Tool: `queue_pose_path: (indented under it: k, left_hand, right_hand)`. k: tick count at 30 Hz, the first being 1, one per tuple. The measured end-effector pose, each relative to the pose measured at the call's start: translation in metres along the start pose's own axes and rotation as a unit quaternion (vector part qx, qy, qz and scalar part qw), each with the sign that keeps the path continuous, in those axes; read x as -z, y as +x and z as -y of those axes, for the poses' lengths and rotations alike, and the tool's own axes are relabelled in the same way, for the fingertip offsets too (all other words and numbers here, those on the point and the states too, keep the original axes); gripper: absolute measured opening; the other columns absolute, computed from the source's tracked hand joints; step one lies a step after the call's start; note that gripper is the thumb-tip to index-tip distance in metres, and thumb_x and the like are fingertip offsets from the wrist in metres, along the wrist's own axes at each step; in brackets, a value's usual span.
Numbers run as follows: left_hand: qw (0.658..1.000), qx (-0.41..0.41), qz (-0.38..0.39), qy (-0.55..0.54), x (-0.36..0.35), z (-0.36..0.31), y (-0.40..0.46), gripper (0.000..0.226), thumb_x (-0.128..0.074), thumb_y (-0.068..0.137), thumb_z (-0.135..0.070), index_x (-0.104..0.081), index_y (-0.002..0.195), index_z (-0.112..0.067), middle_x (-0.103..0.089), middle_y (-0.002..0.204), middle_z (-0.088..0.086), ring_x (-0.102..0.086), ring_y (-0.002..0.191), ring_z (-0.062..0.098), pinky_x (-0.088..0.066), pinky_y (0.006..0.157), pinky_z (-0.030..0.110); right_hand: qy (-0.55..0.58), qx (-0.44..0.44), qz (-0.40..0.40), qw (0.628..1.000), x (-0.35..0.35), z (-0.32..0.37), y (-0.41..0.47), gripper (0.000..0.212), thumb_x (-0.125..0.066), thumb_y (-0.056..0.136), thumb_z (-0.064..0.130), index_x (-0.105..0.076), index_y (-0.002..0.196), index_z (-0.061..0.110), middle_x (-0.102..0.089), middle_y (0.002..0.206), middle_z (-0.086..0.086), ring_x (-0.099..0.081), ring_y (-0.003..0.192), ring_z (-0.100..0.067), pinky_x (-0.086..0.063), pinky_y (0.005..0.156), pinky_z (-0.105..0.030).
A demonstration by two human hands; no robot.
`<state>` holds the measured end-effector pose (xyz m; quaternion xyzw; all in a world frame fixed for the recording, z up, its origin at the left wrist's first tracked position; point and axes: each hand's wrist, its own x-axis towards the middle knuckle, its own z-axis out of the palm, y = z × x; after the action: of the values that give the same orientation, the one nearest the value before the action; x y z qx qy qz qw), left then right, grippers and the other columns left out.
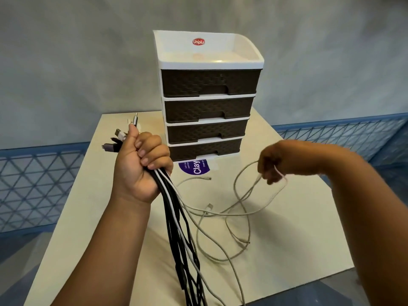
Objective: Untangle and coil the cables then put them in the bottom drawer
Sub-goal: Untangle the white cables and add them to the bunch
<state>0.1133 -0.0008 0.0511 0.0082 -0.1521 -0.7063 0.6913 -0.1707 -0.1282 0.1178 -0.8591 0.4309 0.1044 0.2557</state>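
Note:
My left hand [141, 164] is raised over the table and shut on a bundle of black and white cables [178, 230]; their plugs stick out above my fist and the strands hang down toward me. To the right, my right hand [273, 164] pinches a loop of a thin white cable [240, 208], whose loose loops sprawl on the table. Behind stands a white drawer unit [209, 54] with several dark brown drawers. Its bottom drawer [204, 149] is closed.
The cream table [298, 228] has edges close on the left, right and front. A purple round sticker [194, 166] lies in front of the drawer unit. A blue lattice railing [33, 182] runs behind the table on both sides.

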Motion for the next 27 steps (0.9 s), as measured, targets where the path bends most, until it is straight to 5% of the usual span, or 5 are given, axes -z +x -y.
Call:
queue_pose_path:
  k: [4,7,9,13,27]
  left_hand:
    - [1.0,0.002,-0.003,0.013,-0.001,0.002,0.0,0.052,-0.039,0.102,-0.05,-0.045,0.062,-0.017,-0.041,0.05,-0.003,-0.027,0.045,0.003,-0.025,0.043,0.016]
    - [1.0,0.0,-0.007,0.02,-0.002,0.002,0.0,0.052,-0.039,0.102,-0.05,-0.045,0.062,-0.018,-0.041,0.05,-0.004,-0.027,0.044,0.003,-0.024,0.042,0.015]
    - [1.0,0.002,-0.004,0.017,-0.004,0.002,-0.002,0.052,-0.039,0.102,-0.05,-0.045,0.062,-0.018,-0.04,0.05,-0.004,-0.026,0.044,0.003,-0.024,0.042,0.016]
    - [0.997,-0.01,-0.039,0.058,-0.01,0.004,-0.001,0.05,-0.04,0.102,-0.05,-0.042,0.062,-0.021,-0.036,0.048,-0.006,-0.022,0.043,0.002,-0.02,0.042,0.013]
    - [0.992,0.014,-0.016,0.125,-0.042,0.042,-0.014,0.054,-0.038,0.103,-0.048,-0.04,0.056,-0.021,-0.025,0.046,-0.008,-0.022,0.039,0.005,-0.016,0.04,0.016]
  right_hand:
    - [0.044,0.115,-0.195,0.973,0.03,0.019,-0.003,0.023,-0.063,0.091,0.001,-0.073,0.096,0.02,-0.075,0.091,0.004,-0.072,0.087,-0.008,-0.058,0.087,-0.034]
    - [0.075,0.196,-0.438,0.874,0.042,0.033,0.0,0.021,-0.055,0.097,0.006,-0.07,0.109,0.015,-0.073,0.105,-0.003,-0.069,0.097,-0.014,-0.056,0.091,-0.035]
    - [0.076,0.232,-0.504,0.828,0.049,0.043,-0.003,0.025,-0.05,0.101,0.021,-0.068,0.117,0.014,-0.069,0.121,-0.003,-0.065,0.11,-0.012,-0.052,0.098,-0.029]
    - [0.038,0.266,-0.491,0.829,0.05,0.059,-0.012,0.031,-0.044,0.102,0.03,-0.066,0.12,0.017,-0.065,0.127,0.001,-0.06,0.118,-0.009,-0.049,0.102,-0.031]
    - [0.026,0.197,-0.311,0.929,0.016,0.04,-0.071,0.026,-0.045,0.103,0.014,-0.064,0.111,0.03,-0.071,0.078,0.007,-0.064,0.054,-0.006,-0.05,0.059,-0.016]
